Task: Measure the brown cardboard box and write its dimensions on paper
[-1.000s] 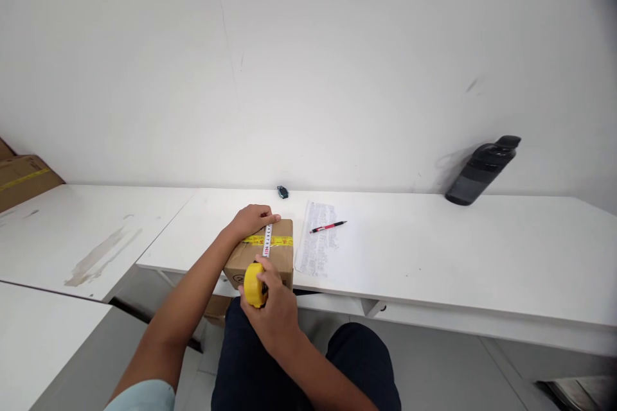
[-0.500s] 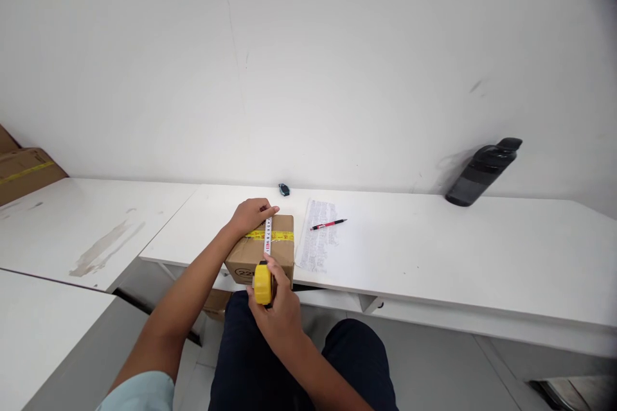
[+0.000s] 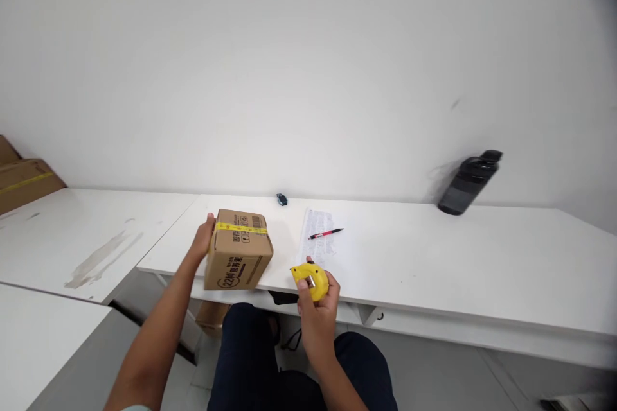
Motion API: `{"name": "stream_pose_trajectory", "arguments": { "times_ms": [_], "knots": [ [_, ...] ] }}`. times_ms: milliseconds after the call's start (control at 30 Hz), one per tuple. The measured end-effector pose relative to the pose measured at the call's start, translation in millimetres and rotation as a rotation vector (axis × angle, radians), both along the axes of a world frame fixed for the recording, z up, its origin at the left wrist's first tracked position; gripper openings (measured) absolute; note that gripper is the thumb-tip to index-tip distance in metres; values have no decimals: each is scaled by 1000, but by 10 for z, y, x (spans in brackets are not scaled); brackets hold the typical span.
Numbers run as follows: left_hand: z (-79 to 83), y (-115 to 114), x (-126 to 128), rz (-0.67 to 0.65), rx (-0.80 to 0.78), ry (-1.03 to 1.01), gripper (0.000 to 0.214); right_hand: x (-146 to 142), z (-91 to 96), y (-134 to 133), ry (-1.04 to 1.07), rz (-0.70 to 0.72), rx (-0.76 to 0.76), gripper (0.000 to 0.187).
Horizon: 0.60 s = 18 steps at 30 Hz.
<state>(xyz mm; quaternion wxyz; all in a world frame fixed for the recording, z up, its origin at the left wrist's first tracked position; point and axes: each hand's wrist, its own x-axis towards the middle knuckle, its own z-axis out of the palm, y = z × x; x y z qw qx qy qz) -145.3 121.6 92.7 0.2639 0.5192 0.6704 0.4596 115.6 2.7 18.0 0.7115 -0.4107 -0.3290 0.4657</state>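
Note:
A cardboard box (image 3: 241, 260) with a yellow tape strip across its top and black printing stands at the desk's front edge, slightly turned. My left hand (image 3: 204, 236) grips its left side, thumb near the top edge; the other fingers are mostly hidden behind the box. To the right of the box, my right hand (image 3: 321, 308) is closed around a yellow tape measure (image 3: 314, 277), held in front of the desk edge. Its blade is drawn in, with no length of it showing.
A written sheet of paper (image 3: 315, 245) lies on the white desk (image 3: 434, 263), with a red and black pen (image 3: 326, 234) across it. Behind is a small dark object (image 3: 282, 200). A black bottle (image 3: 467, 185) stands near the wall; more boxes (image 3: 26, 183) sit far left.
The blade that lay over the box top is now inside the tape measure. My right hand has moved right, away from the box. My left hand went from the top to the left side; the box turned.

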Motion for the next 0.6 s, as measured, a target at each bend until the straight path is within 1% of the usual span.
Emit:
{"name": "stream_pose_trajectory", "arguments": {
  "times_ms": [67,133,233,300,333,367,400,467,500,533,600],
  "knots": [
    [-143,-117,-3,102,76,-8,55,-43,24,35,98,47,-57,53],
    [-205,-205,42,192,133,17,46,-93,25,50,169,71,-67,56],
    [-163,-414,164,361,200,6,41,-120,-21,4,199,145,-50,58],
    [-124,-690,303,469,305,10,41,-102,-49,-72,192,251,-24,58],
    [-118,-869,395,489,362,31,41,-90,-49,-118,187,311,3,60],
    [-124,-1063,498,466,368,55,42,-80,-37,-165,179,367,39,61],
    [-138,-1258,609,354,299,58,47,-75,-14,-211,165,421,81,62],
    [-179,-1596,820,33,81,-17,57,-89,50,-289,122,516,167,59],
    [-197,-1721,899,-100,-26,-74,61,-107,80,-320,96,553,202,56],
    [-211,-1812,947,-200,-110,-141,63,-129,99,-346,71,580,227,53],
    [-211,-1916,929,-331,-222,-275,62,-167,95,-383,26,613,244,52]
  ]
}}
